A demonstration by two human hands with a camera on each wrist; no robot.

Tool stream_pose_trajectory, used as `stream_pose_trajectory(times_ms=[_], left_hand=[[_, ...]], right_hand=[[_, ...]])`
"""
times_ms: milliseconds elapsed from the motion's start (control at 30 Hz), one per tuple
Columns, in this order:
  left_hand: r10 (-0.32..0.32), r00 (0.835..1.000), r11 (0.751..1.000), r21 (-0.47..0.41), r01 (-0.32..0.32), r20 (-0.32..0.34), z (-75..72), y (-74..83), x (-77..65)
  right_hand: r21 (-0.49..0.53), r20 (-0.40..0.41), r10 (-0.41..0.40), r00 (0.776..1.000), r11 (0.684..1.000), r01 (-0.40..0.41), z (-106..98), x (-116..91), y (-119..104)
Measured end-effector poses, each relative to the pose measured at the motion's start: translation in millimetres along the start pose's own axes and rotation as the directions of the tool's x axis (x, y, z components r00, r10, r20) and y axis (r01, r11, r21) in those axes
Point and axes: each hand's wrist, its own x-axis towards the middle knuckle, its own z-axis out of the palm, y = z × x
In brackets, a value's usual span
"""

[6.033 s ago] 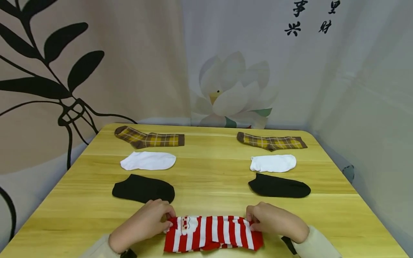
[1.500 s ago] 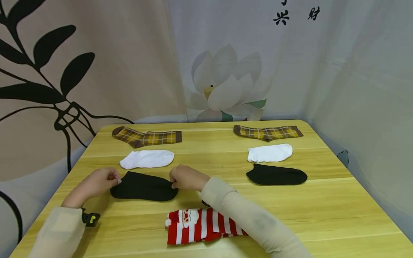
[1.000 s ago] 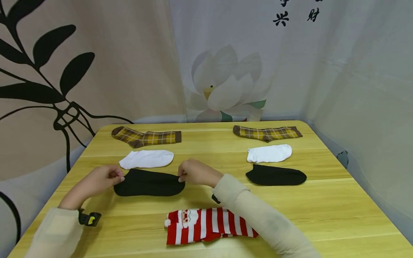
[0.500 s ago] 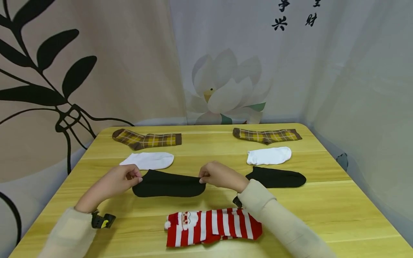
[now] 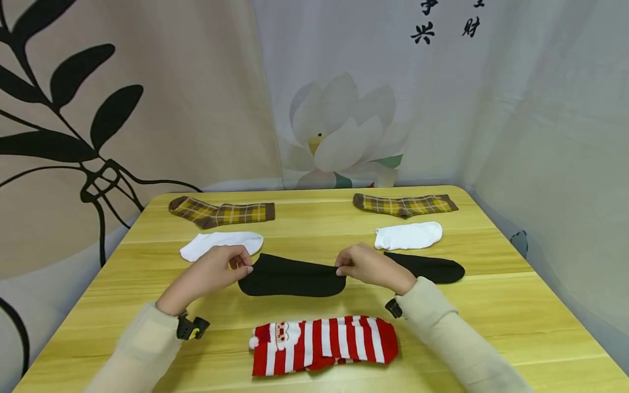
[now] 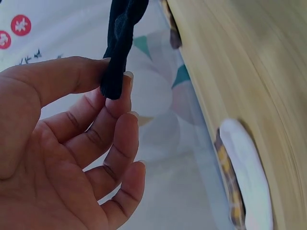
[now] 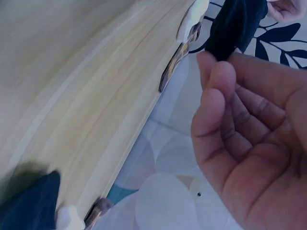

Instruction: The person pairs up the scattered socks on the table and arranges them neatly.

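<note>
A black ankle sock (image 5: 292,277) is stretched between my two hands above the middle of the table. My left hand (image 5: 211,273) pinches its cuff end between thumb and fingers; the left wrist view shows the black cloth (image 6: 120,52) gripped there, the other fingers loosely bent. At the toe end, my right hand (image 5: 373,267) pinches the sock, also seen as dark cloth (image 7: 237,26) in the right wrist view. A second black sock (image 5: 432,267) lies to the right, partly behind my right hand. Nearer me lies a red-and-white striped sock (image 5: 324,345) with a Santa face.
Two white socks (image 5: 236,240) (image 5: 409,236) lie left and right behind the black ones. Farther back are two yellow-brown plaid socks (image 5: 236,213) (image 5: 405,205). The wooden table (image 5: 501,327) ends at a printed curtain (image 5: 221,98).
My hands left the striped sock for the left black sock. They pinched its two ends, lifted it and carried it rightward to the middle. The striped sock stays on the table.
</note>
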Motion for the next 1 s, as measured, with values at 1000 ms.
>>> stream_pose_trajectory(times_ms=[1000], left_hand=[[-0.049,0.981,0.998,0.047,0.041,0.187,61.1,11.0,46.9]], right_hand=[[-0.128,-0.018,0.146,0.989,0.981,-0.147,16,0,49]])
